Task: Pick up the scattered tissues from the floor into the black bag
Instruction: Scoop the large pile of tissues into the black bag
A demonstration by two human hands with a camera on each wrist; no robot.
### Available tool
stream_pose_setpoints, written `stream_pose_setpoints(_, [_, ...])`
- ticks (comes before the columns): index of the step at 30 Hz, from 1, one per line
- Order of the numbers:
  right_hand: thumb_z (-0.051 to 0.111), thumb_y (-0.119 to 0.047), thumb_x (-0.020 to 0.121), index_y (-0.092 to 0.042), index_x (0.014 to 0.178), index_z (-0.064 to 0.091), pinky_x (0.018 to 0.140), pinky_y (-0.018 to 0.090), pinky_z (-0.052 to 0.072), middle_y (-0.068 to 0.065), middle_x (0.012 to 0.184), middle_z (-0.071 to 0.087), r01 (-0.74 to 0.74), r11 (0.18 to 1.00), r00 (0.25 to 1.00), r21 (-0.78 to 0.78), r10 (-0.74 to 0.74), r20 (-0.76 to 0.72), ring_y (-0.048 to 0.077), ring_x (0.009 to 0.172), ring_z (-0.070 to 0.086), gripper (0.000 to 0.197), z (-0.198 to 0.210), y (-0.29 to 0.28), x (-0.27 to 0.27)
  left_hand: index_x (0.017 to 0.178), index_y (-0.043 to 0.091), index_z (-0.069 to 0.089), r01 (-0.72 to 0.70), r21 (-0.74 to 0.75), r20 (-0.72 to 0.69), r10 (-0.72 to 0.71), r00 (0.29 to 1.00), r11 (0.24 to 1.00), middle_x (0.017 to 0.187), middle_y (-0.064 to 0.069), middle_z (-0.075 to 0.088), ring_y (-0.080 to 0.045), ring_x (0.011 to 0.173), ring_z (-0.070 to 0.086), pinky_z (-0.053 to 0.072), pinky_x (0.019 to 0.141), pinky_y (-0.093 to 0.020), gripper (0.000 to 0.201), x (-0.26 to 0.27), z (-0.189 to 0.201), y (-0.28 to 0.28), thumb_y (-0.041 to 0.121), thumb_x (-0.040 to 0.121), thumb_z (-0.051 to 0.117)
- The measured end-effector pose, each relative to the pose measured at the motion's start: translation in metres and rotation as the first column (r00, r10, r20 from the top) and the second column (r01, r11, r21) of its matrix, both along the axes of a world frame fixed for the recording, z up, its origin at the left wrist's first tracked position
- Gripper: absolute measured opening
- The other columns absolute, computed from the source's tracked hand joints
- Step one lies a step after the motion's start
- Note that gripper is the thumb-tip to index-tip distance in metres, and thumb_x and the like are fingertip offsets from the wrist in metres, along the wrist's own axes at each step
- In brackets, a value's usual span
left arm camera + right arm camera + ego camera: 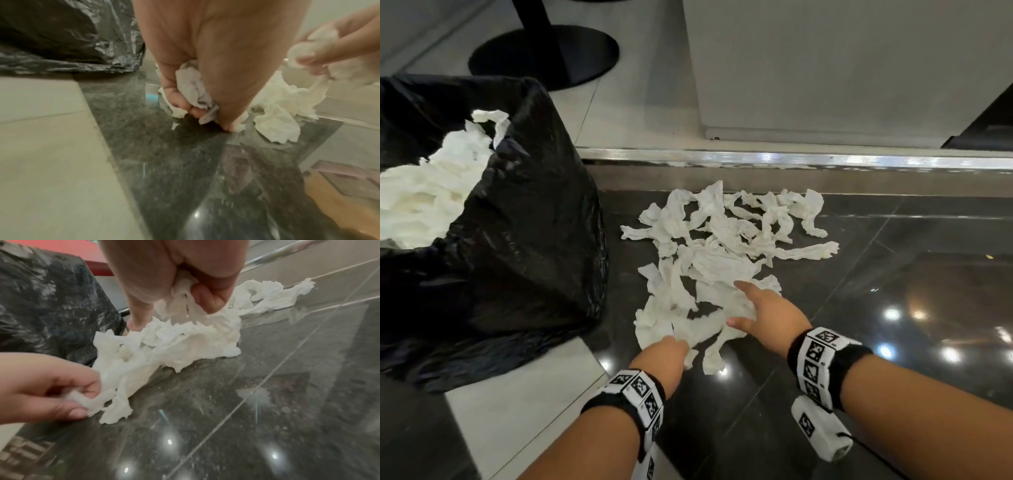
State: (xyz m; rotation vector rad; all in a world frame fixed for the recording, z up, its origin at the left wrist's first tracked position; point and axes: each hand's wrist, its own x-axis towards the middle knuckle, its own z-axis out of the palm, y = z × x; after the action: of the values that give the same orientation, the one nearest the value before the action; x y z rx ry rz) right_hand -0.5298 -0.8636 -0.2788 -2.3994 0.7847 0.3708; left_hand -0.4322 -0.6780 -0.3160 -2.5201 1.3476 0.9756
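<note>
Down low: both hands work at the near edge of a heap of tissues [722, 253] on the dark polished floor [893, 291].
Left hand [664, 356]: fingers curled round a wad of tissue at the heap's near left corner; the left wrist view shows the crumpled paper bunched inside the fist, the fingertips at or just above the floor.
Right hand [767, 315]: closed on a bunch of tissue at the near right of the heap, the forefinger stretched out over the paper; in the right wrist view the gripped tissue hangs from the curled fingers in folds joined to the heap.
Tissues: white, torn and twisted strips, spread loosely from the hands back toward a metal strip [791, 159] that runs across the floor.
Black bag [517, 240]: stands open on the floor to the left of the heap, just beside it, with white tissue [424, 192] already piled inside.
Floor: dark glossy tiles under the heap, pale tiles [510, 411] under the bag's near side, with lamp reflections on the dark part.
Behind: a black round stand base [544, 54] on the pale floor past the bag, and a pale wall panel [825, 68].
Wrists: black bands with black-and-white marker tiles; the blur makes it hard to tell how many separate tissues each hand has.
</note>
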Motion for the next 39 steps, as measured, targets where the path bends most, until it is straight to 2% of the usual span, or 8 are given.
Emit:
stream_pose_setpoints(5, [0.056,-0.044,0.086,-0.022,0.130,0.044,0.092,0.038,0.047,0.012,0.122,0.051,-0.195,0.973,0.948,-0.123,0.155,-0.278,0.030,0.111,0.052,0.050,-0.032,0.002,0.011,0.111,0.006,0.055,0.062,0.011,0.010,-0.062,0.998,0.998,0.120,-0.014,0.054,-0.029,0.110,0.056,0.044,0.090,-0.033,0.022,-0.001,0.017,0.012,0.014,0.093,0.044])
stream_pose_setpoints(11, [0.059,-0.036,0.077,-0.015,0.093,0.068,0.091,0.035,0.044,0.003,0.128,0.045,-0.154,0.947,0.988,-0.281,0.145,-0.053,0.026,0.109,0.045,0.027,-0.027,-0.001,0.016,0.106,0.006,0.052,-0.077,-0.132,0.062,0.086,0.994,0.988,0.134,-0.010,0.039,-0.032,0.098,0.058,0.047,0.082,-0.035,0.019,0.025,0.051,0.017,0.007,0.088,0.045])
stream_pose_setpoints(20, [0.042,-0.008,0.086,-0.025,0.132,0.044,0.094,0.028,0.044,0.005,0.122,0.057,-0.160,0.987,0.980,0.009,0.160,-0.116,0.024,0.112,0.055,0.049,-0.016,-0.003,-0.015,0.147,0.035,0.008,-0.168,-0.003,0.016,0.168,0.986,0.986,0.156,-0.008,-0.026,-0.033,0.104,0.060,0.051,0.086,-0.036,0.088,0.020,0.033,0.019,-0.009,0.081,0.046])
stream_pose_setpoints(23, [0.049,-0.024,0.086,-0.024,0.095,0.062,0.083,0.026,0.044,0.001,0.100,0.057,-0.165,0.986,0.986,-0.023,0.164,-0.019,0.020,0.099,0.058,0.016,0.005,0.000,-0.022,0.149,0.036,0.002,-0.201,0.002,0.003,0.201,0.980,0.980,0.159,-0.008,-0.008,-0.031,0.111,0.058,0.049,0.095,-0.037,0.087,0.021,0.014,0.025,-0.005,0.084,0.045])
stream_pose_setpoints(26, [0.055,-0.029,0.079,-0.026,0.065,0.050,0.071,0.026,0.040,-0.004,0.080,0.044,-0.208,0.974,0.978,-0.089,0.208,-0.006,0.019,0.082,0.054,0.016,0.023,-0.002,-0.019,0.136,0.018,0.036,-0.150,0.051,0.060,0.147,0.987,0.987,0.139,-0.014,0.036,-0.033,0.111,0.056,0.045,0.095,-0.038,0.047,0.016,0.006,0.031,0.007,0.091,0.040])
stream_pose_setpoints(31, [0.048,-0.001,0.079,-0.015,0.102,0.058,0.089,0.030,0.048,-0.001,0.124,0.049,-0.341,0.937,0.933,-0.074,0.347,0.095,0.022,0.109,0.056,0.030,0.019,0.016,0.007,0.119,0.012,0.053,0.029,0.123,0.089,-0.040,0.995,0.992,0.124,-0.014,0.052,-0.031,0.113,0.055,0.043,0.094,-0.035,0.031,0.017,0.036,0.028,0.008,0.091,0.042])
stream_pose_setpoints(35, [0.046,0.010,0.077,-0.036,0.143,0.018,0.097,0.038,0.046,-0.005,0.158,-0.005,-0.578,0.816,0.812,0.012,0.576,-0.098,0.032,0.124,0.048,0.085,-0.022,0.045,0.017,0.098,0.016,0.060,-0.039,-0.085,0.103,0.047,0.994,0.996,0.106,-0.007,0.059,-0.026,0.100,0.061,0.048,0.085,-0.032,0.017,0.039,0.109,0.023,0.012,0.086,0.049])
stream_pose_setpoints(39, [0.046,-0.014,0.086,-0.024,0.133,0.039,0.094,0.037,0.046,0.010,0.137,0.042,-0.573,0.818,0.812,-0.054,0.558,-0.171,0.033,0.114,0.054,0.048,-0.045,0.060,0.014,0.080,0.022,0.056,-0.011,-0.305,0.206,0.078,0.976,0.952,0.092,-0.001,0.056,-0.022,0.090,0.055,0.045,0.079,-0.033,0.013,0.070,0.226,0.031,0.011,0.083,0.051])
